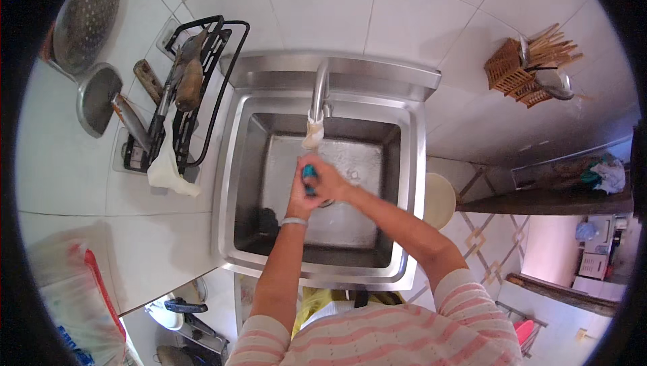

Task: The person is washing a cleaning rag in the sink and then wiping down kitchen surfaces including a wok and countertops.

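Both my hands meet over the basin of a stainless steel sink (404, 164), below the faucet (319, 90), which has a whitish cloth (314, 132) wrapped round its tip. Between them is a small teal object (309, 171), too blurred and covered to name. My left hand (301, 196), with a pale band at the wrist, lies against it from the left. My right hand (328, 181) closes over it from the right. A dark round thing (267, 220) rests in the basin's lower left corner.
A black wall rack (222, 88) at the left holds knives and a pale cloth (169, 169); a skimmer (86, 17) and ladle (101, 98) hang beside it. Wicker baskets (510, 75) with chopsticks hang at the upper right. A pale round container (438, 201) stands right of the sink.
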`<state>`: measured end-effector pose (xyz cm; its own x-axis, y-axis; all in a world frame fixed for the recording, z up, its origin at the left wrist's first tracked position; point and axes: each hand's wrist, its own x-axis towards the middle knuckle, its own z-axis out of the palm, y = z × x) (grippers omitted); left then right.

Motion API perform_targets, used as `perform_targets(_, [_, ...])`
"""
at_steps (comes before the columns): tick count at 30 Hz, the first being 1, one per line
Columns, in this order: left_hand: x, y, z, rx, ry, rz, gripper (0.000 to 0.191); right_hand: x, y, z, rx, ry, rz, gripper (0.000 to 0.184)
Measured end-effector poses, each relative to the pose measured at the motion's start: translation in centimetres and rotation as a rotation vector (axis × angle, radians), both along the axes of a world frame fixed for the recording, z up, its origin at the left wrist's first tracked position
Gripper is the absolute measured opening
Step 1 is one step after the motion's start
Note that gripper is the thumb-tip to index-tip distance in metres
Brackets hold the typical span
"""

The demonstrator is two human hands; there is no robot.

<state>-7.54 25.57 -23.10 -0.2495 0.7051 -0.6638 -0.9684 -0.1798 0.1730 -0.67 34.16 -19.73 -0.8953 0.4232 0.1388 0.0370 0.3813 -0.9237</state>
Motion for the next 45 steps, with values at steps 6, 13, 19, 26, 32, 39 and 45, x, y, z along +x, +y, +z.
perform_targets(6, [-0.1,0.5,-2.8,0.482,0.038,-0.155,0.038,0.5,-4.8,-2.8,0.616,-0.361,-0.123,0.026])
perform_targets(13, [2.2,2.7,-1.3,-0.155,0.289,-0.115,0.025,-1.0,4.7,-6.1,0.001,-0.395,-0.421,0.047])
perform_targets(19, [-2.4,0.7,0.8,-0.032,0.642,-0.158,0.044,1.9,5.1,-1.3,-0.665,-0.363,-0.019,0.043])
perform_targets(26, [-4.5,-1.2,-0.3,-0.059,1.133,-0.43,0.046,1.7,7.7,0.1,-0.631,-0.13,0.057,0.016])
perform_targets(32, [-1.0,-0.8,-1.4,-0.354,0.335,-0.457,0.043,1.2,6.4,-1.0,-1.156,0.146,-0.344,0.028])
perform_targets(39, [2.3,0.1,-1.1,0.406,0.371,0.211,0.042,0.5,-3.6,-1.3,0.309,-0.058,-0.063,0.029])
perform_targets(45, [0.3,2.5,-6.2,0.147,0.27,0.05,0.035,-2.9,0.6,-2.3,0.482,-0.397,-0.257,0.023])
